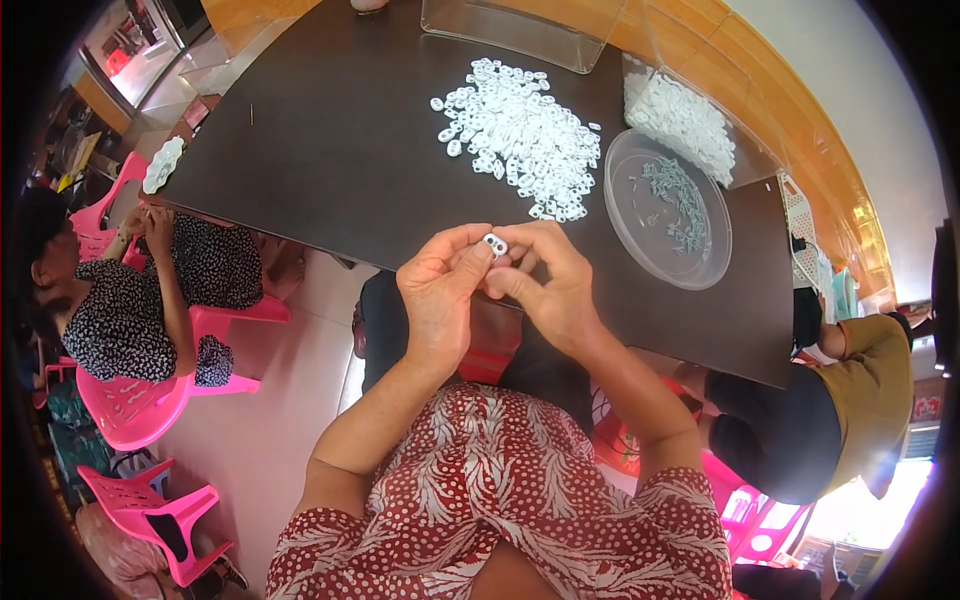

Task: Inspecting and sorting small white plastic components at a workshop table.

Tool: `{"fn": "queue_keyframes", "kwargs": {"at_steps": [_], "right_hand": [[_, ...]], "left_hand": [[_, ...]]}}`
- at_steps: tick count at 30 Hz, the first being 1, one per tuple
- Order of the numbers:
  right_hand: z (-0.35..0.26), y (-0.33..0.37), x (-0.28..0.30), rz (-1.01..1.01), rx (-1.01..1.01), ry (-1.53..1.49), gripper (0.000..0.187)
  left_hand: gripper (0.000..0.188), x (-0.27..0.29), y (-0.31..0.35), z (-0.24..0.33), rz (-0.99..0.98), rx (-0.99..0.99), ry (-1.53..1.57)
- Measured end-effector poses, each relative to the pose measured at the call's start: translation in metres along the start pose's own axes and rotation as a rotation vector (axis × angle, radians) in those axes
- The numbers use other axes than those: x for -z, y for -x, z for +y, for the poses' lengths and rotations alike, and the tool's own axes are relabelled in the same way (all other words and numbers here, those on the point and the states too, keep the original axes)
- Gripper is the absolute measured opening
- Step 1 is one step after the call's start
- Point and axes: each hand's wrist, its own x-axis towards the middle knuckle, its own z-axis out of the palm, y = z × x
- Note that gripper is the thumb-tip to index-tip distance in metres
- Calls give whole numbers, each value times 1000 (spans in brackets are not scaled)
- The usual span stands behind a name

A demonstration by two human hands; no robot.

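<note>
Both hands meet over the near edge of the dark worktop [330,140]. Between their fingertips sits a small oval white piece [495,244], its two dark holes showing. The left hand [440,280] pinches it between thumb and fingers, nearly closed. The right hand [548,275] is curled in from the right, its fingertips just beside the piece; whether it touches the piece or has anything in its grip cannot be told. The piece's long axis seems to slant from far left to near right, though it is too small to be sure.

The loose screws [680,205] lie to the right and a little far of the hands, in a round clear lid [625,205], so the right hand is nearer to them. The pile of white pieces [520,130] spreads beyond the hands, far and slightly right, left of the lid.
</note>
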Motion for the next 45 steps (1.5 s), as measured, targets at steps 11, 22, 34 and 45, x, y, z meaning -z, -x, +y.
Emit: {"fn": "queue_keyframes", "kwargs": {"at_steps": [11,22,34,45], "right_hand": [[-1,2,-6,121,250,144,32],[-1,8,-5,111,253,202,31],[0,11,-17,231,306,135,32],[-3,14,-23,222,307,128,30]], "left_hand": [[17,4,8,3,-37,5,71],[22,13,5,3,-175,-66,14],[21,13,6,-17,-86,-233,84],[20,8,16,-15,-35,-272,10]]}}
